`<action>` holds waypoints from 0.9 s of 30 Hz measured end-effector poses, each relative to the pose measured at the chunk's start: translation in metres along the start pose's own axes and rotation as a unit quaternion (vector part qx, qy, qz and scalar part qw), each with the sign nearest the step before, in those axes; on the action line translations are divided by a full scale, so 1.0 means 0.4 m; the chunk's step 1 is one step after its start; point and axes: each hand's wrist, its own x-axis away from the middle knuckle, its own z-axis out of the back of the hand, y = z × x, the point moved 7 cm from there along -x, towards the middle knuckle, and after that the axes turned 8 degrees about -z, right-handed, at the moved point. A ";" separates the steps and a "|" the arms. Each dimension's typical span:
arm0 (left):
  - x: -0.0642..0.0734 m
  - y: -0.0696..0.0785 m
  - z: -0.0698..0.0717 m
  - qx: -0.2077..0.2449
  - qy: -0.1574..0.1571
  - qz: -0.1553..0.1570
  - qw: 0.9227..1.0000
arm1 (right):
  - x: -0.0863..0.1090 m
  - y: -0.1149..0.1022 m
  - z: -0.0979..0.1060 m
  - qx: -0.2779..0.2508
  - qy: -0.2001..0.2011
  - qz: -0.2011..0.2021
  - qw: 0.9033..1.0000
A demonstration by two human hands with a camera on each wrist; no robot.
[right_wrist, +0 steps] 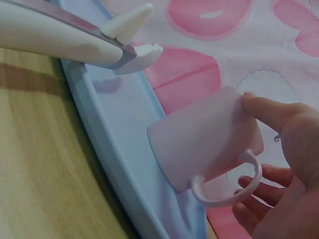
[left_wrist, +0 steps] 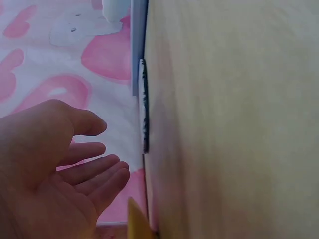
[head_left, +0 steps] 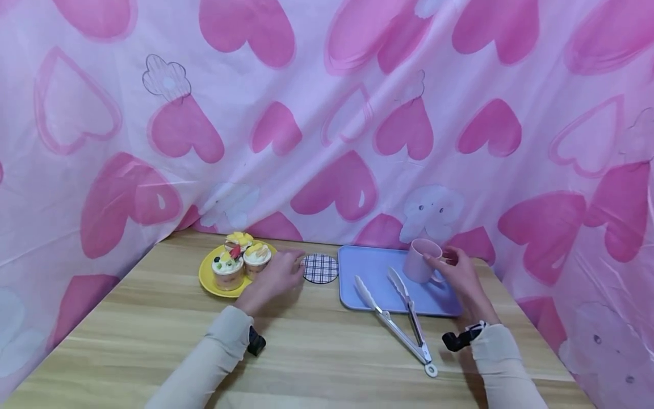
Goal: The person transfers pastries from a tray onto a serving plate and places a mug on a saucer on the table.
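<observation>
A pink mug (head_left: 420, 261) stands upright on the blue tray (head_left: 352, 255), its handle facing the right hand (head_left: 462, 278). In the right wrist view, that hand's thumb touches the mug (right_wrist: 204, 139) near the rim. Its other fingers curve loosely beside the handle, with a gap showing; firm contact is not visible. The left hand (head_left: 276, 278) hovers between the yellow plate (head_left: 206, 278) and a round checked coaster (head_left: 321, 268). Relaxed fingers (left_wrist: 89, 174) hold nothing in the left wrist view, where the coaster (left_wrist: 144, 107) appears edge-on.
Metal tongs with pale tips (head_left: 403, 335) lie spread, partly over the tray's front edge. Three dessert cups, one a fruit-topped cup (head_left: 227, 275), crowd the yellow plate. A heart-patterned pink curtain (head_left: 327, 170) hangs behind the wooden table (head_left: 306, 352).
</observation>
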 end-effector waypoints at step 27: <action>0.017 0.006 -0.054 -0.044 -0.094 -0.023 0.994 | -0.002 0.041 -0.001 0.014 -0.056 -0.052 0.997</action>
